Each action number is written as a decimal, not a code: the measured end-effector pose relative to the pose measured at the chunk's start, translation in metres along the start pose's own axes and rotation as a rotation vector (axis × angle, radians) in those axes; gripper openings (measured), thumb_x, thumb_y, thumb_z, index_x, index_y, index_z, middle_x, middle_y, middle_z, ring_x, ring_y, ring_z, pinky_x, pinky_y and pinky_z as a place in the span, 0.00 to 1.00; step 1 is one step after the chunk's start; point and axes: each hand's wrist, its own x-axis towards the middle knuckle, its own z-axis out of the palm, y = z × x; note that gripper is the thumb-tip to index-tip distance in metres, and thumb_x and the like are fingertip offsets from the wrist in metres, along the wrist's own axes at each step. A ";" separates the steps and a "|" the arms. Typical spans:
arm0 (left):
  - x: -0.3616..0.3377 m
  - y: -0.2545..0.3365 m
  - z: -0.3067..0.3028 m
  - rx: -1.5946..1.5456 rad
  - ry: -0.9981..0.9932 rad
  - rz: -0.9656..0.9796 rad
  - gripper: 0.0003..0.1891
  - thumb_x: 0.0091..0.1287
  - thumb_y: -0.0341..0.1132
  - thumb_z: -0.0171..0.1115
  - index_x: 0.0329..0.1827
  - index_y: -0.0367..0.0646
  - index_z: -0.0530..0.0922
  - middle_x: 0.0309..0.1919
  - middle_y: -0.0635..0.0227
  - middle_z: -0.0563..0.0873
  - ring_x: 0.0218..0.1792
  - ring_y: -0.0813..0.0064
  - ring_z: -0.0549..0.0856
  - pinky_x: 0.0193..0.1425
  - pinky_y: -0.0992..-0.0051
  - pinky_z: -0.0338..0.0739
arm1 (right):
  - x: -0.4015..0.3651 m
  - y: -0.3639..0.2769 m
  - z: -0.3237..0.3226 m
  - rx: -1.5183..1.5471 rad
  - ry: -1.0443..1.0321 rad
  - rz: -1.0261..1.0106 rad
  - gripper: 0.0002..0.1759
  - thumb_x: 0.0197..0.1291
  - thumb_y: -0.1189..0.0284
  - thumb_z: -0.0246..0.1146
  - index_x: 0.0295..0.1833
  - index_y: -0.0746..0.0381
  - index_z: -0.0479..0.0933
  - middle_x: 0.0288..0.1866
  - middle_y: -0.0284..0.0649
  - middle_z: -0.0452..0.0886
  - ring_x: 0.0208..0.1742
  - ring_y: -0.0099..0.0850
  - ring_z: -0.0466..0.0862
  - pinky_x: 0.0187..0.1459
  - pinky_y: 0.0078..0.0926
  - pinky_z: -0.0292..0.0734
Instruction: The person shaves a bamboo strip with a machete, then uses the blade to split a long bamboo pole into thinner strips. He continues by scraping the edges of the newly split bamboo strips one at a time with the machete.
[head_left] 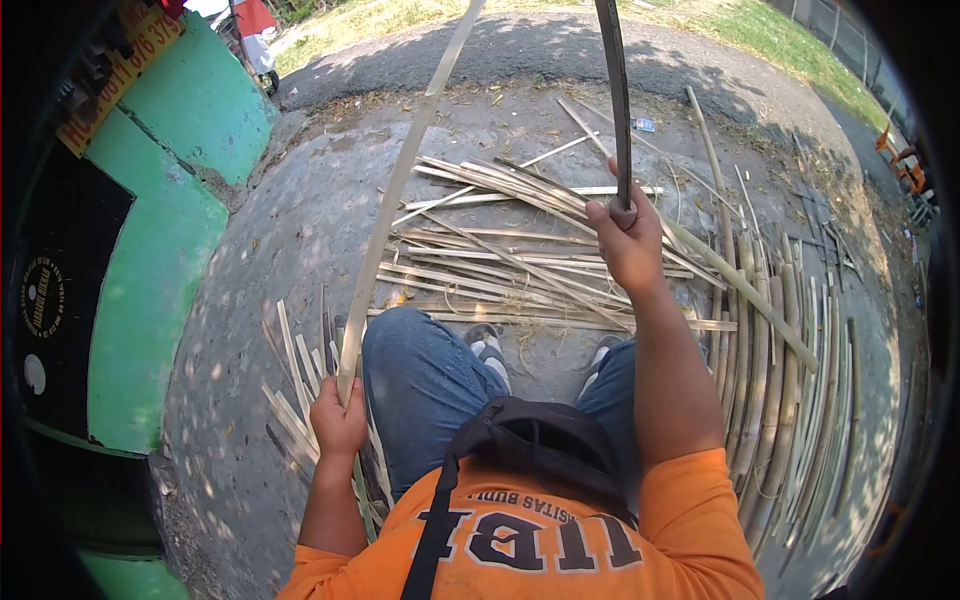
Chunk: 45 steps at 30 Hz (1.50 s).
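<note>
My left hand (340, 418) is closed around the lower end of a long, pale bamboo strip (392, 205), which rises past the top edge of the view. In my right hand (630, 245), raised over the ground ahead, is the handle of a machete; its dark, narrow blade (622, 110) points upward, apart from the strip. Split bamboo strips (500, 270) lie in a loose pile beyond my feet, below and behind the machete. More bamboo slats (292, 390) are bunched beside my left leg, close to my left hand.
Round bamboo poles (752, 400) lie side by side on my right. A green wall (160, 250) stands on my left. A black bag (530, 440) rests at my lap. Beyond the pile runs an asphalt strip (480, 60), with orange chairs (900, 165) at the far right.
</note>
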 end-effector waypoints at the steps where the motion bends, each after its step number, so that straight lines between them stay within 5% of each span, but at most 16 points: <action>1: 0.002 0.001 0.000 0.004 0.004 -0.010 0.12 0.74 0.40 0.69 0.45 0.37 0.84 0.28 0.52 0.88 0.31 0.54 0.90 0.38 0.61 0.80 | 0.002 0.000 -0.003 -0.015 0.006 -0.002 0.39 0.70 0.75 0.71 0.82 0.69 0.63 0.24 0.18 0.69 0.25 0.11 0.64 0.28 0.16 0.60; 17: 0.006 -0.007 0.010 0.028 -0.010 0.013 0.13 0.74 0.40 0.68 0.41 0.37 0.83 0.26 0.51 0.86 0.29 0.50 0.88 0.37 0.58 0.79 | -0.001 -0.005 -0.006 -0.362 -0.026 -0.016 0.44 0.65 0.75 0.70 0.84 0.65 0.60 0.19 0.26 0.71 0.24 0.18 0.69 0.36 0.20 0.71; 27: 0.004 -0.012 0.012 0.049 -0.034 -0.012 0.14 0.75 0.41 0.67 0.42 0.37 0.82 0.28 0.50 0.87 0.31 0.48 0.89 0.39 0.57 0.80 | -0.010 -0.009 0.003 -0.363 -0.268 -0.007 0.53 0.59 0.78 0.66 0.88 0.56 0.50 0.26 0.32 0.74 0.27 0.26 0.73 0.45 0.23 0.75; 28: 0.005 -0.012 0.011 0.056 -0.044 -0.020 0.14 0.75 0.41 0.67 0.43 0.37 0.83 0.28 0.49 0.87 0.32 0.48 0.89 0.39 0.57 0.80 | -0.011 -0.006 0.002 -0.374 -0.293 -0.015 0.54 0.57 0.78 0.65 0.88 0.55 0.49 0.31 0.36 0.83 0.30 0.32 0.81 0.46 0.29 0.79; 31: 0.006 -0.009 0.008 0.086 -0.064 -0.039 0.14 0.75 0.42 0.67 0.44 0.37 0.83 0.30 0.48 0.88 0.34 0.46 0.90 0.40 0.56 0.80 | -0.014 -0.011 0.007 -0.560 -0.207 -0.167 0.53 0.56 0.83 0.62 0.88 0.56 0.50 0.24 0.33 0.73 0.26 0.28 0.75 0.40 0.25 0.74; 37: 0.009 -0.010 0.008 0.121 -0.080 -0.033 0.15 0.74 0.43 0.68 0.45 0.36 0.84 0.31 0.46 0.89 0.36 0.43 0.90 0.41 0.55 0.81 | -0.010 -0.015 0.007 -0.902 -0.119 -0.325 0.52 0.53 0.75 0.69 0.85 0.54 0.58 0.33 0.41 0.89 0.33 0.46 0.88 0.40 0.41 0.82; 40: 0.010 -0.012 0.010 0.125 -0.073 -0.009 0.15 0.74 0.43 0.68 0.45 0.36 0.84 0.31 0.46 0.89 0.36 0.43 0.90 0.41 0.55 0.81 | -0.005 -0.017 0.007 -1.073 0.029 -0.445 0.39 0.52 0.74 0.71 0.74 0.53 0.75 0.34 0.41 0.89 0.35 0.45 0.88 0.42 0.43 0.80; 43: 0.008 -0.012 0.008 0.130 -0.089 -0.025 0.15 0.74 0.43 0.68 0.45 0.36 0.84 0.31 0.46 0.89 0.35 0.43 0.90 0.41 0.55 0.81 | 0.010 -0.006 -0.012 -1.166 0.216 -0.577 0.20 0.50 0.72 0.73 0.52 0.55 0.86 0.32 0.40 0.89 0.35 0.44 0.89 0.44 0.44 0.78; 44: 0.008 -0.012 0.006 0.132 -0.098 -0.040 0.15 0.74 0.43 0.68 0.45 0.36 0.84 0.31 0.46 0.89 0.35 0.43 0.90 0.41 0.55 0.81 | 0.011 -0.009 -0.019 -1.138 0.223 -0.544 0.10 0.49 0.72 0.74 0.40 0.55 0.86 0.33 0.41 0.89 0.38 0.44 0.89 0.48 0.43 0.77; 45: 0.007 -0.013 0.005 0.122 -0.091 -0.039 0.15 0.74 0.43 0.68 0.45 0.36 0.84 0.31 0.47 0.89 0.35 0.43 0.90 0.41 0.56 0.81 | 0.014 -0.009 -0.024 -1.161 0.261 -0.539 0.10 0.49 0.72 0.74 0.40 0.55 0.86 0.33 0.41 0.90 0.39 0.43 0.89 0.49 0.43 0.77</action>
